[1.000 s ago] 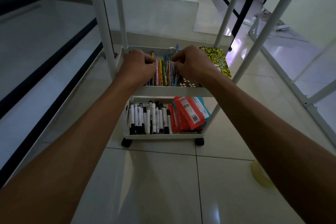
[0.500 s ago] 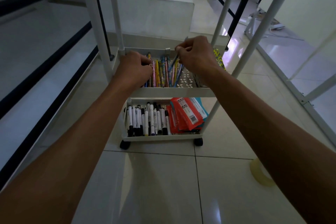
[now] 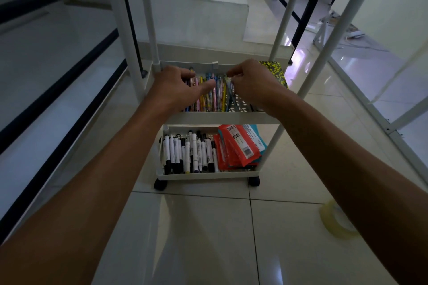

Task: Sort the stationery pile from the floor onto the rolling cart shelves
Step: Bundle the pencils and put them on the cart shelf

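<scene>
No writing on the red packets (image 3: pixel 236 148) or the white markers (image 3: pixel 190 152) on the bottom shelf (image 3: pixel 206 174) can be read; only small printed labels show. On the middle shelf (image 3: pixel 217 118) of the white rolling cart (image 3: pixel 324 53) lie coloured pens (image 3: pixel 212 95). The left hand (image 3: pixel 176 90) rests on them with spread fingers; the right hand (image 3: pixel 252 83) pinches a pen at the right of the row. A tape roll (image 3: pixel 335 222) lies on the glossy tiled floor (image 3: pixel 196 238), near right.
</scene>
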